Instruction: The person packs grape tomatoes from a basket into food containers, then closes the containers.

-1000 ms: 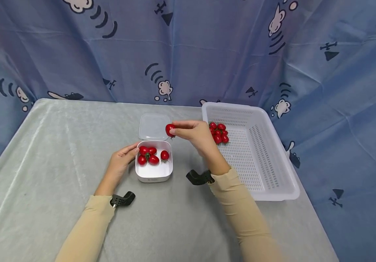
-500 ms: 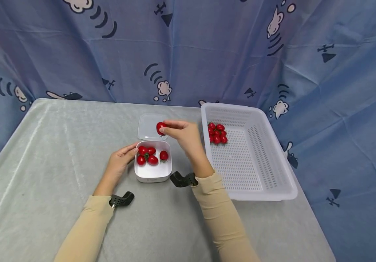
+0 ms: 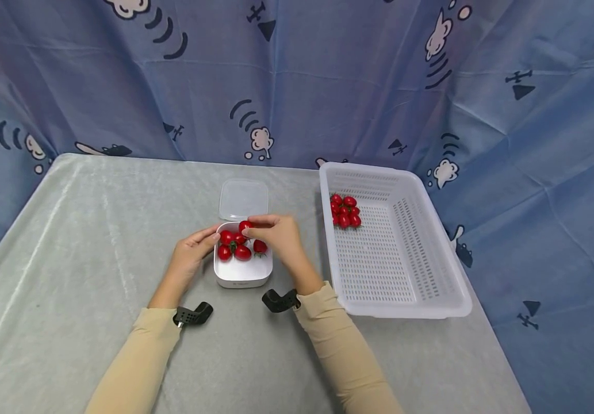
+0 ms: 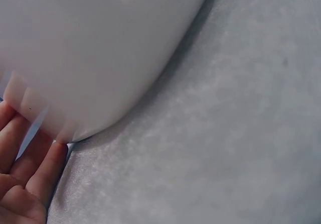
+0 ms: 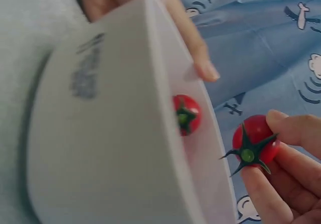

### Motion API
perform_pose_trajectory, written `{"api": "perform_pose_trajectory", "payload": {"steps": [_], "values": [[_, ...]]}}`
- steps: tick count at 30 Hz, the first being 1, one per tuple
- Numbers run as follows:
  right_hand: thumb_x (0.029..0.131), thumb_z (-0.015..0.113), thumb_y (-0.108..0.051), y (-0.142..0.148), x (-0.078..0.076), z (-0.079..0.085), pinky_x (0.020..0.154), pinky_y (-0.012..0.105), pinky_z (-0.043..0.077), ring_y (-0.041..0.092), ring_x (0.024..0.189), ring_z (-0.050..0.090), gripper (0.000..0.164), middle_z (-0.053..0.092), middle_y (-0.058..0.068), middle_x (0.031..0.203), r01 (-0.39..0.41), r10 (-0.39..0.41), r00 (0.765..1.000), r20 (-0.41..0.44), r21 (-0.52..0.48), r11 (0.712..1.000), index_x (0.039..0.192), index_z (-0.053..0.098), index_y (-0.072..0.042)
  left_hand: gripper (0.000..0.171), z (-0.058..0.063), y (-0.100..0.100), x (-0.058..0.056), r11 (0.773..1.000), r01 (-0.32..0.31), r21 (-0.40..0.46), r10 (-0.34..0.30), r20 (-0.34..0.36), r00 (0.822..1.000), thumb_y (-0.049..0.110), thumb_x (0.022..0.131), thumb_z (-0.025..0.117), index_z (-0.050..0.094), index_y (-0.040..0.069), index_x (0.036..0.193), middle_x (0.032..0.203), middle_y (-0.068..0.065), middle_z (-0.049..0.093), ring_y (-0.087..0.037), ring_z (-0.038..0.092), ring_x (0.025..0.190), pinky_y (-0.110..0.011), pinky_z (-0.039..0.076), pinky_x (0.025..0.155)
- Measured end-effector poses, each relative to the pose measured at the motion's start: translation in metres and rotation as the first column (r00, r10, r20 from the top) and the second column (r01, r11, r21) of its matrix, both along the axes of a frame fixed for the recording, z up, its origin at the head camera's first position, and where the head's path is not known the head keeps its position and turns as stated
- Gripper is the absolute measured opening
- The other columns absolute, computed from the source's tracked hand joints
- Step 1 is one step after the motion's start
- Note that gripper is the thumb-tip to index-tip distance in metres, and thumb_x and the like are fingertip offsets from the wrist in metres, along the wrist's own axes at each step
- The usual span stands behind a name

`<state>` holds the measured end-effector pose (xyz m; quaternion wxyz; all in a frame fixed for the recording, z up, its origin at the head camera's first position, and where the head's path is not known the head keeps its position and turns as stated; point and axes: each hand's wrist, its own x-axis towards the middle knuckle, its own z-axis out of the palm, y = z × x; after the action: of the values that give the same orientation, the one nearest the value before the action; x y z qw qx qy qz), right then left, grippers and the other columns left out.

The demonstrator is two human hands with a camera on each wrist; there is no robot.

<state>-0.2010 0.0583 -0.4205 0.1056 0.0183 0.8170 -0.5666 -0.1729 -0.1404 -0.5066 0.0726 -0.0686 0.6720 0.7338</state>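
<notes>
Between thumb and fingers my right hand [image 3: 283, 241] pinches a red cherry tomato [image 3: 245, 226] over the far side of a small white square container [image 3: 243, 272]. In the right wrist view that tomato [image 5: 256, 139] shows its green stem end, just above the rim. My left hand [image 3: 190, 253] holds the container's left side, thumb over the rim. The left wrist view has its fingers [image 4: 46, 166] against the outer wall. Inside lie several cherry tomatoes: a cluster at the left and a single tomato [image 3: 260, 247] at the right, partly behind my right hand.
A clear lid [image 3: 244, 199] lies flat just behind the container. To the right stands a large white perforated basket [image 3: 334, 270], with several cherry tomatoes [image 3: 344, 211] grouped at its far left corner. A patterned blue curtain [image 3: 297, 86] hangs beyond the table's back edge.
My right hand has carried the cherry tomato left and then down toward the container, from beside the lid to over the tomatoes inside. The left hand has stayed at the container's side.
</notes>
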Motion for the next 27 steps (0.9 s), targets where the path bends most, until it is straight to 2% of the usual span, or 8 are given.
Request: {"api": "perform_pose_trajectory", "payload": {"steps": [8, 14, 16, 21, 23, 27], "values": [[0.079, 0.083, -0.011, -0.007, 0.005, -0.008, 0.068, 0.021, 0.058, 0.014, 0.082, 0.071, 0.026, 0.077, 0.013, 0.103, -0.004, 0.006, 1.0, -0.024, 0.083, 0.997, 0.104, 0.079, -0.005, 0.053, 0.0, 0.0, -0.001, 1.0, -0.003, 0.008, 0.003, -0.014, 1.0, 0.031, 0.098, 0.064, 0.055, -0.002, 0.139, 0.107, 0.027, 0.068, 0.01, 0.06, 0.109, -0.011, 0.048, 0.097], [0.078, 0.084, -0.011, -0.011, 0.008, -0.014, 0.054, 0.017, 0.05, 0.007, 0.065, 0.059, 0.026, 0.077, 0.013, 0.101, -0.025, 0.036, 0.997, -0.063, 0.154, 0.988, 0.103, 0.079, -0.005, 0.052, -0.001, 0.0, -0.001, 1.0, 0.0, 0.011, 0.0, -0.021, 1.0, 0.031, 0.098, 0.064, 0.055, -0.002, 0.138, 0.109, 0.025, 0.068, 0.009, 0.06, 0.109, -0.012, 0.049, 0.097], [0.078, 0.083, -0.011, -0.012, 0.008, -0.016, 0.054, 0.016, 0.049, 0.009, 0.066, 0.06, 0.025, 0.077, 0.012, 0.101, -0.026, 0.04, 0.996, -0.075, 0.181, 0.983, 0.103, 0.079, -0.005, 0.052, 0.0, 0.0, -0.001, 1.0, 0.002, 0.006, -0.002, -0.024, 1.0, 0.031, 0.098, 0.064, 0.055, -0.001, 0.138, 0.11, 0.025, 0.068, 0.008, 0.06, 0.109, -0.012, 0.049, 0.097], [0.08, 0.08, -0.008, -0.014, 0.008, -0.019, 0.067, 0.021, 0.058, 0.018, 0.087, 0.072, 0.025, 0.076, 0.013, 0.102, -0.034, 0.061, 0.992, -0.108, 0.234, 0.972, 0.105, 0.078, -0.003, 0.053, 0.0, 0.0, 0.0, 1.0, 0.001, 0.0, -0.001, -0.027, 1.0, 0.032, 0.098, 0.064, 0.056, -0.001, 0.138, 0.112, 0.023, 0.068, 0.008, 0.06, 0.11, -0.012, 0.049, 0.097], [0.081, 0.08, -0.007, -0.014, 0.009, -0.019, 0.071, 0.024, 0.06, 0.021, 0.091, 0.073, 0.025, 0.076, 0.014, 0.102, -0.033, 0.061, 0.991, -0.117, 0.23, 0.973, 0.106, 0.078, -0.002, 0.053, 0.0, 0.0, 0.0, 1.0, 0.0, 0.004, 0.0, -0.029, 1.0, 0.031, 0.098, 0.064, 0.056, -0.002, 0.138, 0.111, 0.024, 0.068, 0.008, 0.06, 0.109, -0.012, 0.049, 0.097], [0.082, 0.079, -0.007, -0.011, 0.01, -0.015, 0.069, 0.024, 0.06, 0.023, 0.091, 0.073, 0.025, 0.076, 0.014, 0.102, -0.014, 0.038, 0.991, -0.125, 0.191, 0.982, 0.106, 0.077, -0.002, 0.052, -0.001, 0.0, 0.0, 1.0, -0.001, 0.021, 0.001, -0.03, 1.0, 0.029, 0.098, 0.064, 0.055, -0.004, 0.138, 0.108, 0.025, 0.068, 0.008, 0.061, 0.108, -0.012, 0.049, 0.097]]}}
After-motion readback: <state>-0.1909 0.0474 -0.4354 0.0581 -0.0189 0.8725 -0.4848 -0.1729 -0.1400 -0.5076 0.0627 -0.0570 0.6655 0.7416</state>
